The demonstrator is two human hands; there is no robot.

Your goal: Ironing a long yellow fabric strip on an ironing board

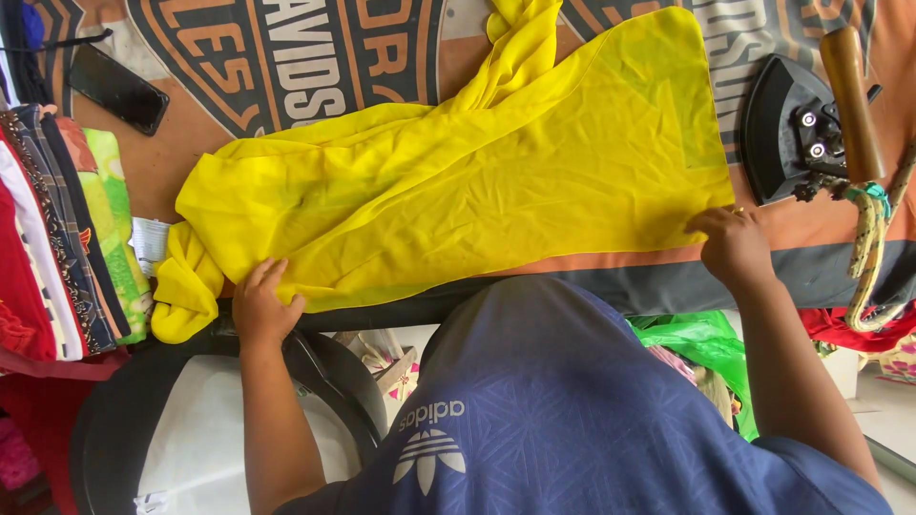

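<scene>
A thin yellow cloth (pixel 496 181) lies spread across a padded table covered in orange and grey printed fabric (pixel 286 67). Its right part is flat; its left end is bunched and hangs over the near edge. My left hand (pixel 260 305) rests flat on the cloth's near-left edge, fingers apart. At the cloth's near-right corner, my right hand (pixel 730 243) pinches or presses the hem; the fingertips are curled onto it.
A black iron (pixel 792 129) with a wooden handle (pixel 851 100) stands at the right, its braided cord (pixel 863 257) hanging down. A stack of folded clothes (pixel 57 238) sits at the left, with a black phone (pixel 119 89) behind it. A green bag (pixel 697 339) lies below the table.
</scene>
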